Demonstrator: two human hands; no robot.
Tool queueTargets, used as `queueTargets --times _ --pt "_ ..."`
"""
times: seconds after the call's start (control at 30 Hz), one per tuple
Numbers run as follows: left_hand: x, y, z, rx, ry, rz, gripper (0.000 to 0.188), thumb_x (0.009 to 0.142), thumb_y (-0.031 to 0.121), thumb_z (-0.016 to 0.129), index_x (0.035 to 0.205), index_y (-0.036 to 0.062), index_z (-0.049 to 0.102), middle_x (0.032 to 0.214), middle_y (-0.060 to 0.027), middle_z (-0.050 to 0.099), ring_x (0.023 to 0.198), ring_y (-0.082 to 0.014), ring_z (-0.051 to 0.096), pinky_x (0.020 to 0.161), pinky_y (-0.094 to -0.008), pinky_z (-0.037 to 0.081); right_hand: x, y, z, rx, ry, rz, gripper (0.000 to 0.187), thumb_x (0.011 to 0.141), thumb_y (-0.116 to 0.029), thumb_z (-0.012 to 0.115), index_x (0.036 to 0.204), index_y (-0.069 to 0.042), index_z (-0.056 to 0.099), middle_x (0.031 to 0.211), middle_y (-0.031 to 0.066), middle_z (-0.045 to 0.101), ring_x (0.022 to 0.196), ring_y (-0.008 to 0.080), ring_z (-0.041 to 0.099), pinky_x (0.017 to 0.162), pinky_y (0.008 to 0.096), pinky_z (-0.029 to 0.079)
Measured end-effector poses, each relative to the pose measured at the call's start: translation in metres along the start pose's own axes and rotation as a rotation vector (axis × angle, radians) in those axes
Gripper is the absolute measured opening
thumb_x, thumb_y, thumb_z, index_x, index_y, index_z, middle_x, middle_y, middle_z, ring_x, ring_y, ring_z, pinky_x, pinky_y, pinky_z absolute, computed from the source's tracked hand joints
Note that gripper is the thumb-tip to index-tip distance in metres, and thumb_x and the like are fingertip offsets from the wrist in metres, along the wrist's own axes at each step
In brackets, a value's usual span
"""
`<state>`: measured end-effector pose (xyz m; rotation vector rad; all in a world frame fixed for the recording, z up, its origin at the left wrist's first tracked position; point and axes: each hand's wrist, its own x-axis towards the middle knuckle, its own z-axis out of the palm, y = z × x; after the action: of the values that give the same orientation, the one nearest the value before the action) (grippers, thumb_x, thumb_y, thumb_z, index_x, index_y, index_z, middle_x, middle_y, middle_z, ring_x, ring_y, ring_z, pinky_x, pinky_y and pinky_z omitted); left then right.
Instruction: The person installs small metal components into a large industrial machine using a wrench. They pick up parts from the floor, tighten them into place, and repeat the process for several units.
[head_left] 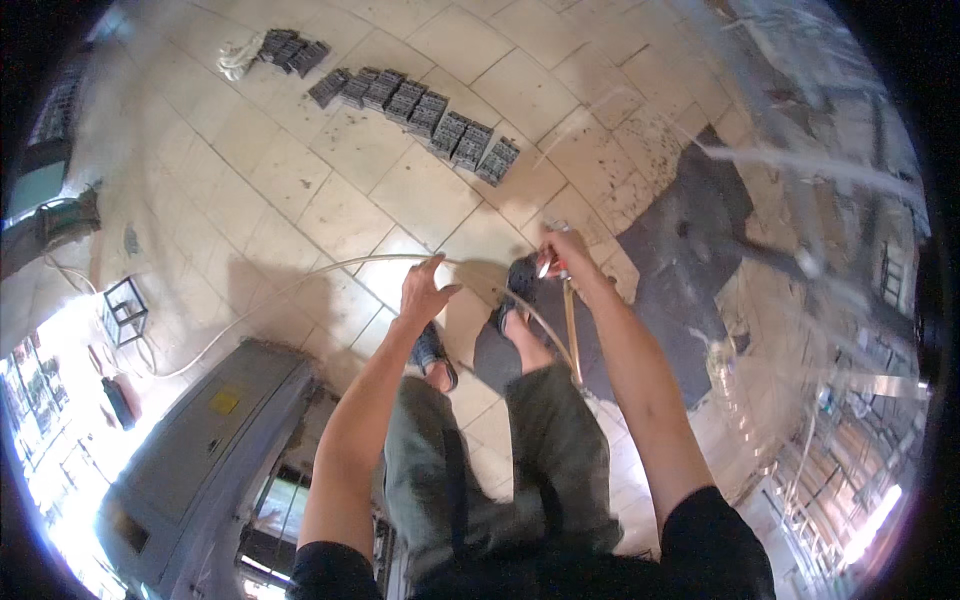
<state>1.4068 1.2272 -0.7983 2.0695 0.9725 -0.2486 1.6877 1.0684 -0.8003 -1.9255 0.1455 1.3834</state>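
Observation:
A pale yellowish hose runs in from the left to my left hand, whose fingers are hooked around it while the thumb stands apart. Past that hand the hose sags across in front of my feet, loops near my right knee and rises to my right hand. My right hand is closed on a small silver hose gun with a red part; its exact kind is partly hidden by the fingers. Both hands are held out in front of my legs, above the floor.
Stacks of dark grey blocks stand in a row on the tiled floor ahead, with a whitish bundle at their far left. Dark sheeting lies at my right foot. A grey metal cabinet is at the lower left, a small black frame beyond it.

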Motion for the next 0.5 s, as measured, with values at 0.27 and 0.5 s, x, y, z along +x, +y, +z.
queueTargets --times 0.27,0.5 --pt "0.349 -0.014 0.163 0.050 0.044 0.158 0.100 0.069 0.026 0.095 0.150 0.0089 0.039 0.125 -0.0225 0.064 0.119 -0.0436 0.059 0.098 -0.0507 0.052 0.252 0.002 0.033 -0.046 -0.024 -0.058 0.038 0.095 -0.031 0.069 0.070 -0.002 0.063 0.057 0.0093 0.060 0.045 0.0200 0.062 0.038 0.0340 0.048" --pt "0.417 -0.034 0.265 0.323 0.166 0.063 0.119 0.073 0.023 0.090 0.165 0.0238 0.015 0.123 -0.0174 0.055 0.111 -0.0396 0.060 0.094 -0.0478 0.051 0.332 0.027 0.010 0.123 0.023 -0.097 0.026 0.083 -0.020 0.068 0.068 0.001 0.066 0.060 0.0105 0.064 0.049 0.0232 0.067 0.043 0.0349 0.054"
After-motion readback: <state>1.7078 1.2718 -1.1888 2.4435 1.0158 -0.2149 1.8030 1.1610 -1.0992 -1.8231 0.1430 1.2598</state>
